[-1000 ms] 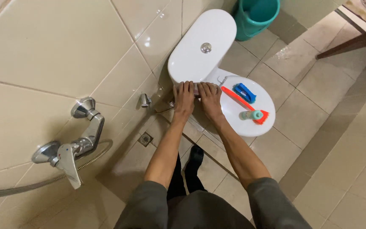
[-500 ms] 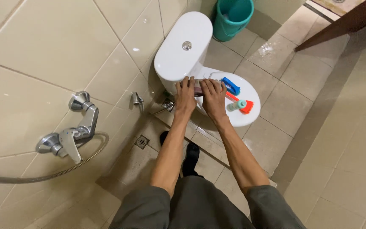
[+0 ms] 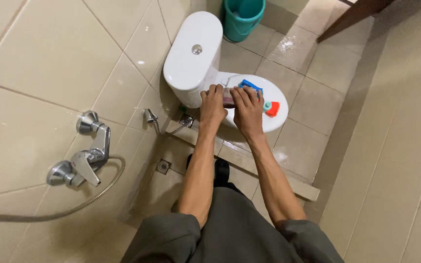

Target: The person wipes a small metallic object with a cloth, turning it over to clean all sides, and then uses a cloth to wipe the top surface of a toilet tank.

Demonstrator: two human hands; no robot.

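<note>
One head cam, looking steeply down from standing height at toilet point(image 3: 193, 53) & floor

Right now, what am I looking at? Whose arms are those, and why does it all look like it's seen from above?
The camera sits on a person's head and looks down, so you see what that person sees: their own two bare arms reaching forward, in a tiled bathroom. The left hand and the right hand are side by side, both pressed on a small dark thing between them. It is mostly hidden, so I cannot tell what it is. It rests on a white toilet with its lid shut. On the lid also lie a blue brush, something orange and a small teal piece. Behind the toilet stands a teal bucket. On the wall at the left is a metal tap with a hose.
</note>
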